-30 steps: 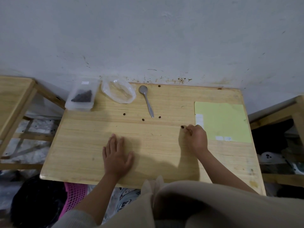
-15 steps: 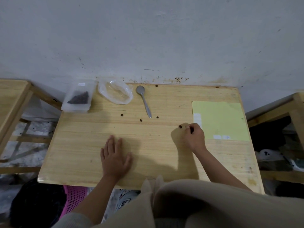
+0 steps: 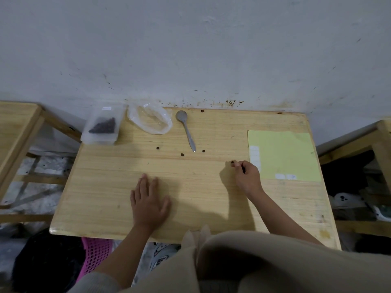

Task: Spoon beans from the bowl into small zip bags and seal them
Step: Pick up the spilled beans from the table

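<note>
No readable text anywhere: white label on the clear box point(image 3: 101, 127) is too small to read, and the white stickers point(image 3: 254, 154) on the yellow-green sheet point(image 3: 284, 154) look blank or illegible. Counts: 1 box w/ a dark heap of beans in it, 1 empty-looking clear plastic bag point(image 3: 150, 119), 1 metal spoon point(image 3: 186, 129), 1 sheet, 5 loose beans visible on the wooden table point(image 3: 105, 187). Right hand point(image 3: 247, 176) curled, thumb and forefinger pinched narrow w/ fingertips point(image 3: 236, 164) at a loose bean point(image 3: 232, 162); can't tell if it's gripped or just touched. Sheet sits just right of that hand, its sticker column right beside the knuckles. Left hand point(image 3: 148, 203) flat on the table, palm down, fingers spread slightly, holding nothing. Other 4 beans: three well beyond the left fingertips, near the spoon handle tip point(image 3: 157, 148) point(image 3: 182, 154) point(image 3: 203, 151), and one far off at the table's back edge by the wall point(image 3: 202, 111). Box, bag and spoon lie in a row along the far edge, well apart from both hands; box overhangs the far-left corner. Nothing between the hands and the row except the loose beans. Around: other wooden furniture both sides, pink mesh basket point(image 3: 96, 253) below the near edge, beige garment point(image 3: 264, 265) in the foreground hiding part of the near edge.
</note>
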The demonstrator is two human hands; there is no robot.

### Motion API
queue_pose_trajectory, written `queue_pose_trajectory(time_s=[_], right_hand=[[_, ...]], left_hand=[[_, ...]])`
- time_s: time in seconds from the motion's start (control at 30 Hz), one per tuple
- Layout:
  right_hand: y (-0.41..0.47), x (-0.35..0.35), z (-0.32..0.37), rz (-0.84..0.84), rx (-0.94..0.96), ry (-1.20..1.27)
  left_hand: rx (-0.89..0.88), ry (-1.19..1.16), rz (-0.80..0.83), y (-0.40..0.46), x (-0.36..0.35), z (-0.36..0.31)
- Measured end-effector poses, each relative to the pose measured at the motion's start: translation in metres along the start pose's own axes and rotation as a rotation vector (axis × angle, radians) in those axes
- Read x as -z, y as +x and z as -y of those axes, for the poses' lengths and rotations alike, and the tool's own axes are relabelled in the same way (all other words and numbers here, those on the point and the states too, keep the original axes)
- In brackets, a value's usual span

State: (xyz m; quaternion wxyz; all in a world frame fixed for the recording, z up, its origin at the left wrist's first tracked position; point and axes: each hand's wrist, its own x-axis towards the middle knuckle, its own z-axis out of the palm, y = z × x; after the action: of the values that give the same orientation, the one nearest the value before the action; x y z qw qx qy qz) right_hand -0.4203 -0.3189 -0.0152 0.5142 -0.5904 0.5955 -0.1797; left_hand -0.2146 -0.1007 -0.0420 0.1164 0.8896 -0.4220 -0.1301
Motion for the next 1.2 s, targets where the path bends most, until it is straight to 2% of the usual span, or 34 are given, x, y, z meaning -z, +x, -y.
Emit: queue_pose_trajectory(time_s=[0.23, 0.43, 0.67, 0.9, 1.03, 1.2], right_hand=[[-0.001, 0.0, 0.005, -0.009, 0.037, 0.035], [0.004, 0.0, 0.009, -0.059, -0.025, 0.136], [0.006, -0.002, 0.007, -0.143, 0.135, -0.218], [0.01, -0.009, 0.001, -0.125, 0.161, -0.323], [0.006, -0.013, 0.004, -0.178, 0.15, -0.268], [-0.014, -0.033, 0.021, -0.205, 0.06, -0.047]], left_hand=[[0.008, -0.005, -0.004, 0.0, 0.0, -0.001], [0.003, -0.002, -0.002, 0.0, 0.0, 0.0], [0.008, 0.002, 0.006, 0.0, 0.001, -0.001], [0.013, 0.018, 0.011, -0.001, 0.001, -0.002], [0.007, 0.012, 0.006, -0.001, 0.001, -0.001], [0.009, 0.01, 0.02, -0.001, 0.002, -0.002]])
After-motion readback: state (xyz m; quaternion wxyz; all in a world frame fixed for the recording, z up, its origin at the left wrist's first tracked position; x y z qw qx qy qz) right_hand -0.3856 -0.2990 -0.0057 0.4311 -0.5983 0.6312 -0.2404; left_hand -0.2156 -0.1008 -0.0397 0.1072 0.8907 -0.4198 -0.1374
